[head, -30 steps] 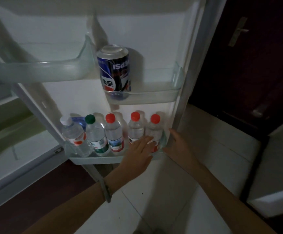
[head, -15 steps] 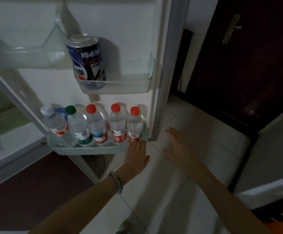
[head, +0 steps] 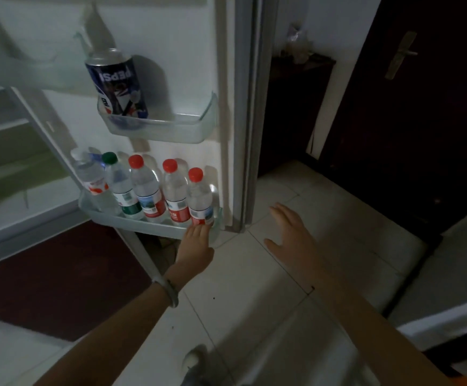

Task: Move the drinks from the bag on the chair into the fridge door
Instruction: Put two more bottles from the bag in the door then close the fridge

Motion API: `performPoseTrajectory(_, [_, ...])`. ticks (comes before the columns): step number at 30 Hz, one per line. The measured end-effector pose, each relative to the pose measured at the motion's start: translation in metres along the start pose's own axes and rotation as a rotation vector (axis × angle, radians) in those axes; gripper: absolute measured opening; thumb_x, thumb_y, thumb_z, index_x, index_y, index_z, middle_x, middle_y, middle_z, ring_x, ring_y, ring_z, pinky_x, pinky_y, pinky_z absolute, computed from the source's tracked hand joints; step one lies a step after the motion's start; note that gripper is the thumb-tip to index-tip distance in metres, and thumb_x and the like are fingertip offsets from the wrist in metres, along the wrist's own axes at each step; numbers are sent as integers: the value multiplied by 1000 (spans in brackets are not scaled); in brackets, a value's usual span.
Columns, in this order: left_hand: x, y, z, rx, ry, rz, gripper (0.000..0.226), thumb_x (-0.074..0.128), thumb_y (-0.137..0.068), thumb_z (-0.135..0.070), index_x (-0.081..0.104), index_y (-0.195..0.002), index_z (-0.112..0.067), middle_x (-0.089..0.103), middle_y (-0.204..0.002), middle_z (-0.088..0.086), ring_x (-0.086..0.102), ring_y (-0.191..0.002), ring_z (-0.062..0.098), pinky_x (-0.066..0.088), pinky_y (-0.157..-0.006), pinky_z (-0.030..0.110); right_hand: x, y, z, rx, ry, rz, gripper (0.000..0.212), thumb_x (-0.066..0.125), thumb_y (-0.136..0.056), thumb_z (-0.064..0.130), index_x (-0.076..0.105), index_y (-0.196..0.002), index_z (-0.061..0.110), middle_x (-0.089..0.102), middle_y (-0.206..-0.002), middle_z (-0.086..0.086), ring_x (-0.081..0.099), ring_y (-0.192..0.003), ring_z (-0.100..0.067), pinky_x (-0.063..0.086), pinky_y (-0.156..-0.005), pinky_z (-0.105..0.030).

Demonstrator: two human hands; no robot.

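Five bottles (head: 154, 190) stand upright in a row in the lower door shelf (head: 132, 222), left of centre in the frame, and a can (head: 118, 87) stands in the shelf above. The left hand (head: 197, 240), empty with fingers loosely together, touches the shelf front below the rightmost bottle (head: 200, 199), so it is nearer. The right hand (head: 290, 235) hovers spread and empty over the floor at centre right; bag and chair are out of view

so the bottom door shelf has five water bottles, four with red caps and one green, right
Not quite. The head view shows five bottles on the bottom door shelf, but only three have red caps; one cap is green and the leftmost is clear or white.
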State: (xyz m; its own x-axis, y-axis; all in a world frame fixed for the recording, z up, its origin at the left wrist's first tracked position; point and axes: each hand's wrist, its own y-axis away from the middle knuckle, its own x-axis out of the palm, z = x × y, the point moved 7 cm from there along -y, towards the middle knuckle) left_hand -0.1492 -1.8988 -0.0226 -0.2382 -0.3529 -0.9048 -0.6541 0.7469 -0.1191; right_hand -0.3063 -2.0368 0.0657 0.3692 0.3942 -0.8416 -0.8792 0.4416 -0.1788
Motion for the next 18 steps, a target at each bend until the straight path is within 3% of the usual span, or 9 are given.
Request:
performPoseTrajectory(5, [-5, 38, 16, -46, -16, -47, 59, 69, -75, -16, 44, -129, -16, 49, -133, 4, 43, -125, 22, 31, -110, 39, 4, 17, 8, -88, -39, 17, 72, 63, -85, 15, 23, -144, 6, 26, -151, -12, 19, -140, -20, 19, -113, -28])
performPoseTrajectory(7, [-7, 54, 27, -38, -58, -39, 61, 70, -74, -19, 42, -128, -19, 50, -133, 2, 44, -124, 21, 36, -107, 40, 6, 18, 17, -114, -74, 22, 77, 63, -86, 18, 16, -146, 7, 24, -152, -12, 19, -140, -21, 17, -109, -23])
performPoseTrajectory(11, [-26, 94, 36, -17, -160, -48, 52, 69, -64, -4, 55, -114, -7, 60, -117, 14, 55, -108, 33, 43, -99, 47, 12, 13, 44, -165, -146, 16, 86, 61, -87, 33, 3, -148, 13, 17, -154, -10, 19, -140, -21, 19, -105, -24])
performPoseTrajectory(16, [-49, 144, 64, -128, -212, -87, 43, 61, -60, 3, 59, -103, -3, 64, -108, 16, 59, -106, 34, 27, -107, 38, 27, 9, 83, -260, -252, 23, 77, 50, -91, 42, 5, -148, 14, 18, -154, -10, 20, -140, -21, 20, -109, -30])
performPoseTrajectory(18, [-57, 164, 79, -222, -188, -97, 42, 58, -62, 5, 59, -103, -4, 63, -110, 16, 57, -109, 34, 28, -108, 45, 38, 9, 102, -349, -269, 58, 73, 45, -92, 48, 14, -147, 12, 25, -152, -11, 25, -137, -19, 26, -112, -33])
